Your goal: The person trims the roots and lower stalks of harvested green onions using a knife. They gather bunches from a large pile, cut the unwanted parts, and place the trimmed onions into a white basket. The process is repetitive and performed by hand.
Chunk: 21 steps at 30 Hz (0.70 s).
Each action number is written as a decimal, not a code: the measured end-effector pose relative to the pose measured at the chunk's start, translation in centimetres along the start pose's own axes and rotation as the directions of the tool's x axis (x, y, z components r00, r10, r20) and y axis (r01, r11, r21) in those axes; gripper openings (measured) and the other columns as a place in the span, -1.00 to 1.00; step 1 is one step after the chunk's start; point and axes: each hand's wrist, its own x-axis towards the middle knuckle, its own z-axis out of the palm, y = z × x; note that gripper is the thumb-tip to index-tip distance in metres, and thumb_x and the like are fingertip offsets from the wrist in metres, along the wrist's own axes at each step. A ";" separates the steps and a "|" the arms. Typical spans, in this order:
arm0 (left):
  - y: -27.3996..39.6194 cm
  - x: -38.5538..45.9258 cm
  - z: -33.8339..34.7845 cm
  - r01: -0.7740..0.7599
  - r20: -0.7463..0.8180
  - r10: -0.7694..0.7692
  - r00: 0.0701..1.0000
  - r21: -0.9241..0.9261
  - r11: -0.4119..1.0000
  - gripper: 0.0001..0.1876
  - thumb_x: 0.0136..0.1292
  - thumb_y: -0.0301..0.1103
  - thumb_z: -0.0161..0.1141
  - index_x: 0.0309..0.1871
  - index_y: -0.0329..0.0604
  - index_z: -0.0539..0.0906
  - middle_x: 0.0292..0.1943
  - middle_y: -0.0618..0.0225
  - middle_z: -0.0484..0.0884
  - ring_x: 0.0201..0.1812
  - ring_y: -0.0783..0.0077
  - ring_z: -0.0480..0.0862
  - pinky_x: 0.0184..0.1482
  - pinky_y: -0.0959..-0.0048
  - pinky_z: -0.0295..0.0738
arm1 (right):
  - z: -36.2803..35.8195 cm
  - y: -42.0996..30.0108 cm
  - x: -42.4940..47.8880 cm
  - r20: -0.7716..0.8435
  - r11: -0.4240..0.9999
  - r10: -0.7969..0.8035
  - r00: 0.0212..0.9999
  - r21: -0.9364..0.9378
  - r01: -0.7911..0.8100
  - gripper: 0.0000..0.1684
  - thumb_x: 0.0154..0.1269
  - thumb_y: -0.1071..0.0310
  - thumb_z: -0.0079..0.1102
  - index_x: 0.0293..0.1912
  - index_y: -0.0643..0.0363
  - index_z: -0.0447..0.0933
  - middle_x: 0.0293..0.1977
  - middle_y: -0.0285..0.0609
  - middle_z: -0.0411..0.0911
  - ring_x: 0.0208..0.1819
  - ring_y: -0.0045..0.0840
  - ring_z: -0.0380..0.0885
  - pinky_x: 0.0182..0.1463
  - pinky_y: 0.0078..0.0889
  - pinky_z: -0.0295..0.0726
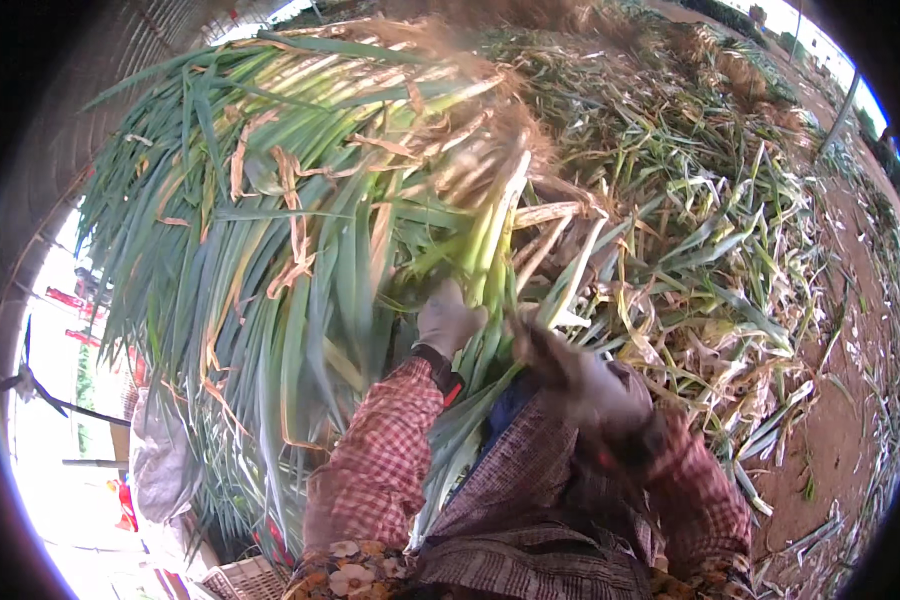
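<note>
My left hand (450, 319), in a pale glove, is closed around the green leaf part of a few large green onions (489, 244). Their pale stems point up and away from me, and their leaves trail down past my lap. My right hand (585, 382), also gloved, is blurred to the right of these stalks; whether it holds anything does not show clearly. Just beyond it lie stripped, pale onion stalks (581, 259). A large heap of green onions (270, 217) fills the left and centre, roots towards the upper right, with dry brown leaves hanging among the green.
Stripped leaves and husks (690, 247) cover the ground on the right, beside bare brown soil (817, 457). At lower left are a plastic crate (244, 581) and a whitish sack (161, 465). A ribbed wall or cover (67, 135) curves along the far left.
</note>
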 end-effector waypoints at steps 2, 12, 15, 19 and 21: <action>-0.6 -0.9 -0.1 -0.066 -0.065 0.063 0.996 -0.046 0.997 -0.45 0.10 -0.21 0.36 0.11 -0.30 0.46 -0.04 -0.19 0.66 0.04 -0.21 0.66 0.09 0.04 0.53 | 1.5 -2.4 -4.6 0.073 0.992 -0.033 0.997 0.120 0.024 0.10 -0.01 0.53 0.26 0.53 0.32 0.01 0.18 0.16 0.51 0.28 -0.19 0.48 0.32 -0.31 0.43; 3.1 -3.0 -0.7 -0.189 -0.133 0.181 0.975 -0.053 0.981 -0.59 0.31 -0.38 0.10 0.20 -0.24 0.35 -0.09 -0.24 0.64 -0.02 -0.34 0.63 0.06 -0.09 0.52 | 2.7 -0.7 -3.6 -0.095 0.964 0.050 0.994 0.265 -0.023 0.06 0.01 0.53 0.23 0.51 0.36 0.02 0.08 0.30 0.55 0.15 0.06 0.58 0.23 -0.19 0.53; 2.2 -2.8 -1.1 -0.114 -0.161 0.115 0.980 0.012 0.993 -0.60 0.33 -0.35 0.06 0.21 -0.22 0.36 -0.07 -0.24 0.65 -0.02 -0.35 0.63 0.05 -0.07 0.52 | 3.3 -1.8 -4.2 -0.091 0.963 -0.056 0.994 0.258 0.078 0.02 0.02 0.58 0.19 0.50 0.36 0.05 0.13 0.28 0.53 0.23 -0.03 0.54 0.30 -0.23 0.47; 3.4 -2.7 -1.6 -0.237 -0.219 0.215 0.952 -0.081 0.968 -0.50 0.23 -0.43 0.16 0.24 -0.29 0.35 -0.05 -0.28 0.63 0.01 -0.34 0.63 0.08 -0.05 0.51 | 3.1 -2.4 -4.9 -0.126 0.958 -0.041 0.991 0.278 0.075 -0.03 0.06 0.63 0.16 0.49 0.40 0.06 0.23 0.24 0.48 0.35 -0.16 0.44 0.40 -0.30 0.37; 5.2 -3.1 -1.4 -0.238 -0.177 0.220 0.959 -0.093 0.967 -0.46 0.19 -0.47 0.19 0.26 -0.32 0.35 -0.02 -0.29 0.62 0.06 -0.33 0.61 0.12 0.00 0.51 | 2.4 -1.7 -4.7 -0.158 0.914 0.056 0.986 0.405 0.013 -0.03 0.10 0.61 0.17 0.50 0.42 0.05 0.28 0.22 0.45 0.40 -0.21 0.40 0.42 -0.33 0.33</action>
